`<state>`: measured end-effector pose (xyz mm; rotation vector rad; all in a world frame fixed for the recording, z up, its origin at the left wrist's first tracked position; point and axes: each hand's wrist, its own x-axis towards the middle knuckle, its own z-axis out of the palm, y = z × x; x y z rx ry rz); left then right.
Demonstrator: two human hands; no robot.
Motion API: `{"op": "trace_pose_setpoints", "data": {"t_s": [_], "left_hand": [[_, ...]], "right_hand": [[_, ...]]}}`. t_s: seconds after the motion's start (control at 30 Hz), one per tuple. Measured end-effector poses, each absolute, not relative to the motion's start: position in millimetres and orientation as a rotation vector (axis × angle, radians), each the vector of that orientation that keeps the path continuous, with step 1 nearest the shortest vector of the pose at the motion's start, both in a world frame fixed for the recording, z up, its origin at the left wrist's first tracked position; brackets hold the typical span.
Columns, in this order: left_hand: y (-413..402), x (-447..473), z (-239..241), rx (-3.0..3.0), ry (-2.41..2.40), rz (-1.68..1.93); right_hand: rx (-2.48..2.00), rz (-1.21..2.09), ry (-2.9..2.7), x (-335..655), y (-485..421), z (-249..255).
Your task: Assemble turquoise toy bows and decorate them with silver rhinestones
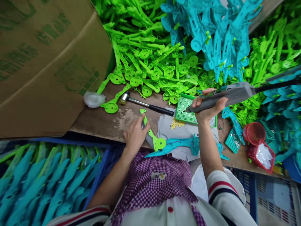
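Note:
My right hand [208,108] is wrapped round a grey electric screwdriver [225,96], its thin bit pointing left over a green perforated basket [184,110]. At the bench edge, my left hand [136,133] grips a bright green plastic lever [150,130] with a round disc end. A dark grey piece [148,138] lies along that lever, partly hidden by my fingers. Just right of the disc, a long blue plastic part [176,144] rests on a grey cloth [166,127]. Behind my left hand lies a hammer [148,105] with a black handle.
Heaped green levers [150,56] and blue parts [218,37] fill the back. A large cardboard box [51,62] stands left, above a blue crate [107,153] of parts. To the right are a small green basket [232,141] and red containers [254,133] holding small pieces.

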<state>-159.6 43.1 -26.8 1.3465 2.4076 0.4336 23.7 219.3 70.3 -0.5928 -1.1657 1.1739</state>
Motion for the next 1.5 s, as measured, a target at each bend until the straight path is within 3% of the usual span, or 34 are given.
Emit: {"op": "trace_pose_setpoints", "data": {"t_s": [0.23,0.37,1.5], "left_hand": [[48,-159,-20,1.237,2.380,0.336],[48,-160,-18,1.241,2.352,0.407],[52,-161,-22,1.214,2.344,0.444]], "right_hand": [[-0.649,1.567,-1.347,-105,194,45],[-0.560,1.621,-1.415,-143,193,31],[-0.584,1.498,-1.700,-157,186,21]]}}
